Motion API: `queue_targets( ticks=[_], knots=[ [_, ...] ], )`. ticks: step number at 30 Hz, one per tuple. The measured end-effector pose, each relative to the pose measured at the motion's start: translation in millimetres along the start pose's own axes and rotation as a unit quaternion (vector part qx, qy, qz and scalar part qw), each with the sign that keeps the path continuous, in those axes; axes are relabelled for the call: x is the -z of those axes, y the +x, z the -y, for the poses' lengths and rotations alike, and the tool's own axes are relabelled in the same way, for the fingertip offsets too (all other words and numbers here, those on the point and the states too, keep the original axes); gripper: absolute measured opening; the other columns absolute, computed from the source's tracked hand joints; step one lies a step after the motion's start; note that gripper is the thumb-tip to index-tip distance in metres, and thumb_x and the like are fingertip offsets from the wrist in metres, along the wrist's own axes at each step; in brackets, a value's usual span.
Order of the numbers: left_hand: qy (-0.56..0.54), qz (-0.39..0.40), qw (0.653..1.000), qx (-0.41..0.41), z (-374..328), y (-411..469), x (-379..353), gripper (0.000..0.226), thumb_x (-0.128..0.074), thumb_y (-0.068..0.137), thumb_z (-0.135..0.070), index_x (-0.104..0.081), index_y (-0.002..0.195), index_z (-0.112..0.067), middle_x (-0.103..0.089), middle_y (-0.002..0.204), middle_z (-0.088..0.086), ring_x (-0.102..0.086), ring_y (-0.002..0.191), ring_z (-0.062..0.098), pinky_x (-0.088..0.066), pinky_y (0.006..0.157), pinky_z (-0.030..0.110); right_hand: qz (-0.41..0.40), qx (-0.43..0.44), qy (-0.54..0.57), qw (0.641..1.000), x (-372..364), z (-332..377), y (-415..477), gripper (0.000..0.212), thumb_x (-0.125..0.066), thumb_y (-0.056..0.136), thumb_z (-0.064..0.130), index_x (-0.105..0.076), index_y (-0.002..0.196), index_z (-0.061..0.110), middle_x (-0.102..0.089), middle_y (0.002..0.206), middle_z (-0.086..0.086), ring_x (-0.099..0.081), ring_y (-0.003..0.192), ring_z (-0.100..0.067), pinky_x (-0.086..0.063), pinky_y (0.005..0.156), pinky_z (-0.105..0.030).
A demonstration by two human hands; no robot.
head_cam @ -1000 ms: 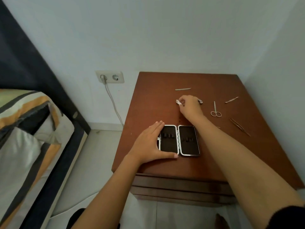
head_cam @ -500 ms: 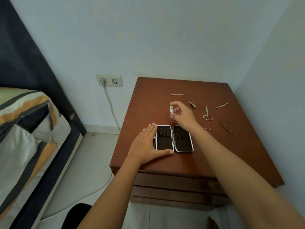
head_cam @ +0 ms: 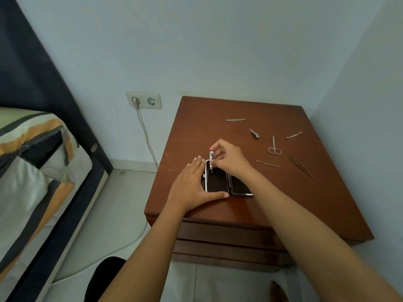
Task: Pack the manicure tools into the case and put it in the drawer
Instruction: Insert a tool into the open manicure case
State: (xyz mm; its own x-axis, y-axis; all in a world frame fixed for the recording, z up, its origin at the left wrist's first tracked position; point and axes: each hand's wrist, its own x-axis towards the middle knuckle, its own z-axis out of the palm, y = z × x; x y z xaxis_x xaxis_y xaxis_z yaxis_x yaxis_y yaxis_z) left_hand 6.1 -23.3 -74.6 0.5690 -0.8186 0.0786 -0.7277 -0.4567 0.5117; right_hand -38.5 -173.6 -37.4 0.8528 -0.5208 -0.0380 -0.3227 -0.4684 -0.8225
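Stage: I judge packing has only just begun; I see no tool seated in the case [head_cam: 218, 182] yet, though my right hand hides part of it.
Right hand [head_cam: 231, 159]: fingers pinched on a nail clipper [head_cam: 211, 158], held upright with its lower end at the far edge of the case's left half.
Left hand [head_cam: 192, 186]: flat and spread, holding nothing; fingers lie along the case's left side and the thumb runs under its near edge, bracing it on the nightstand [head_cam: 305, 203].
Case: open flat between my hands, right half partly under my right wrist.
Left to pack, beyond my right hand: nail file [head_cam: 235, 120], a second clipper [head_cam: 254, 133].
Left to pack, right of my right hand: scissors [head_cam: 274, 147], a thin pick [head_cam: 267, 163], a cuticle pusher [head_cam: 294, 135], tweezers [head_cam: 301, 166].
Drawer [head_cam: 226, 234]: shut, below my forearms.
Remaining: seat this clipper, six more tools, close the case, stow it.
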Motion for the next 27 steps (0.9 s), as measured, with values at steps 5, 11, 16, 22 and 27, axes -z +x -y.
queue_targets(
  ticks=[5,11,16,22,27],
  knots=[
    [0.006,0.003,1.000,0.002,-0.7,0.1,0.2,0.123,-0.046,0.054,-0.088,-0.012,0.149,-0.019,-0.008,0.159,0.000,-0.004,0.145,0.010,-0.005,0.117,0.030,0.033,-0.017,-0.051,0.998,13.6,4.5,0.6,0.027,-0.078,0.066,0.004,-0.065,0.088,0.011,-0.069,0.085,-0.007,-0.068,0.087,-0.024,-0.054,0.082,-0.033],
    [0.011,0.004,1.000,0.000,-0.3,0.7,0.0,0.122,-0.044,0.055,-0.089,-0.011,0.150,-0.020,-0.008,0.159,0.001,-0.004,0.145,0.010,-0.004,0.117,0.029,0.080,0.000,-0.123,0.989,18.4,5.1,-1.7,0.014,-0.076,0.073,0.014,-0.074,0.087,0.017,-0.071,0.094,-0.004,-0.065,0.086,-0.015,-0.052,0.079,-0.024],
    [0.013,0.002,1.000,-0.002,0.7,2.4,-0.9,0.124,-0.045,0.054,-0.089,-0.011,0.150,-0.017,-0.007,0.159,0.001,-0.003,0.145,0.009,-0.002,0.116,0.027,0.079,0.054,-0.138,0.986,33.4,0.1,-1.0,0.013,-0.068,0.080,0.014,-0.073,0.092,0.014,-0.069,0.103,-0.005,-0.063,0.096,-0.017,-0.050,0.092,-0.031],
    [0.008,-0.005,1.000,-0.009,2.5,3.2,-2.5,0.124,-0.046,0.054,-0.089,-0.013,0.149,-0.017,-0.008,0.158,-0.001,-0.002,0.145,0.008,-0.001,0.115,0.026,-0.154,-0.040,-0.158,0.975,74.5,-40.4,33.6,0.033,-0.059,0.084,0.009,-0.060,0.116,0.005,-0.061,0.117,-0.018,-0.057,0.108,-0.031,-0.041,0.096,-0.031],
    [-0.004,-0.003,1.000,-0.016,2.2,0.9,0.4,0.121,-0.050,0.055,-0.086,-0.012,0.149,-0.019,-0.007,0.158,-0.003,-0.001,0.144,0.008,-0.002,0.116,0.027,-0.144,-0.101,-0.229,0.957,81.6,-58.0,60.0,0.041,-0.057,0.088,0.018,-0.052,0.126,0.003,-0.049,0.130,-0.023,-0.044,0.122,-0.038,-0.036,0.104,-0.041]
  ],
)
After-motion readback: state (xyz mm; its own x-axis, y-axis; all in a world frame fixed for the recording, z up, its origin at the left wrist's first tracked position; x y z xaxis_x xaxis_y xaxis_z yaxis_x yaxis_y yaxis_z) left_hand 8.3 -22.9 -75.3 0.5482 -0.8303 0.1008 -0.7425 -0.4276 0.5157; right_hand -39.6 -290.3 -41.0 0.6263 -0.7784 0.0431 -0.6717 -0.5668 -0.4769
